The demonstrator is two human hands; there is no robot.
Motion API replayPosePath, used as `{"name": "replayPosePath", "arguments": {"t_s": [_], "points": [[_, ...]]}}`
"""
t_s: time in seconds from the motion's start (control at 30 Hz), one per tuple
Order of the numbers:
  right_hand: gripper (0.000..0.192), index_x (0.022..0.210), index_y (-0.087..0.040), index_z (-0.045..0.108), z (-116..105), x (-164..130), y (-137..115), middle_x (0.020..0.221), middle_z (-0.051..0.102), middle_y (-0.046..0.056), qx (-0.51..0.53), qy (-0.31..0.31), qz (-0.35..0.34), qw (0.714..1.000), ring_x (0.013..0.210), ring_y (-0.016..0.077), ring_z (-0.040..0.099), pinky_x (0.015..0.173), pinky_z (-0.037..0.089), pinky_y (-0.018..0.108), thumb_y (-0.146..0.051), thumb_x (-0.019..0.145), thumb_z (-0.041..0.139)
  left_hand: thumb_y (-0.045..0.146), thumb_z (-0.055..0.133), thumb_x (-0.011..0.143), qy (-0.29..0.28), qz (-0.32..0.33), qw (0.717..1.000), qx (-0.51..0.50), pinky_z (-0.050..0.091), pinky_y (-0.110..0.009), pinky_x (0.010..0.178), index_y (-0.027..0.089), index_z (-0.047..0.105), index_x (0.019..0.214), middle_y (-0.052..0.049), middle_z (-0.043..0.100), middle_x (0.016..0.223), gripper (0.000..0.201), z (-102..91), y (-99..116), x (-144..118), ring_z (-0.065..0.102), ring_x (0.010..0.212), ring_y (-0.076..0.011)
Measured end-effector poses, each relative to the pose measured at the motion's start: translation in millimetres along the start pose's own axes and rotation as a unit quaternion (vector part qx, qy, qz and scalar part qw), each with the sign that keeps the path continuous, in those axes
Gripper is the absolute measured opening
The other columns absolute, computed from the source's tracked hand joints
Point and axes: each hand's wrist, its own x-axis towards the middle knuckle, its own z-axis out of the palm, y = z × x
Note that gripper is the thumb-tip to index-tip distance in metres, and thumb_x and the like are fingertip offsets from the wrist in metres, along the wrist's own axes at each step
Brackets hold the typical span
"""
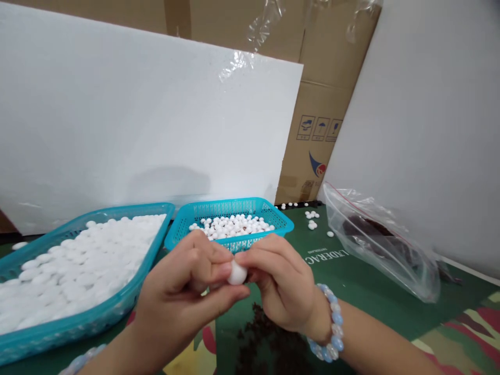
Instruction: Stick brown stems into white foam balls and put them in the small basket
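My left hand (183,291) and my right hand (279,284) meet in front of me, both pinching one small white round piece (237,274) between their fingertips. A beaded bracelet (330,323) circles my right wrist. Just behind the hands stands a small teal basket (281,221) with several small white balls in it. To the left lies a large teal basket (86,317) filled with several flat white discs. A heap of dark brown bits (269,338) lies on the table below my hands.
A clear plastic bag (385,245) with dark contents lies at the right. A few loose white balls (312,219) sit on the green printed table cover. A white board (148,114) and a cardboard box (312,104) stand behind the baskets.
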Motion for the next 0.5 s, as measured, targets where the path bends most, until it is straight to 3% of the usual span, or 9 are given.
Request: {"name": "replayPosePath", "arguments": {"t_s": [0.33,0.5], "points": [[0.018,0.072,-0.015,0.049,0.0,-1.1,-7.6,0.058,0.053,0.002,-0.003,0.013,0.049,0.999,0.053,0.0086,0.048,0.046,0.043,0.017,-0.001,0.065,0.040,0.003,0.051,0.059,-0.008,0.041,0.999,-0.016,0.046,-0.017,0.049,0.017,0.046,0.057,0.003,0.045,0.058,0.015,3.9,-3.0,-3.3,0.048,0.056,-0.0067],[0.017,0.074,-0.013,0.050,-5.0,3.1,-6.6,0.062,0.054,0.003,0.023,-0.020,0.069,0.997,0.058,0.0079,0.049,0.053,0.044,0.016,0.000,0.065,0.043,0.004,0.051,0.060,-0.003,0.037,0.999,-0.008,0.045,-0.019,0.047,0.021,0.049,0.064,0.002,0.048,0.064,0.017,1.0,-6.0,-1.6,0.049,0.060,-0.0092]]}}
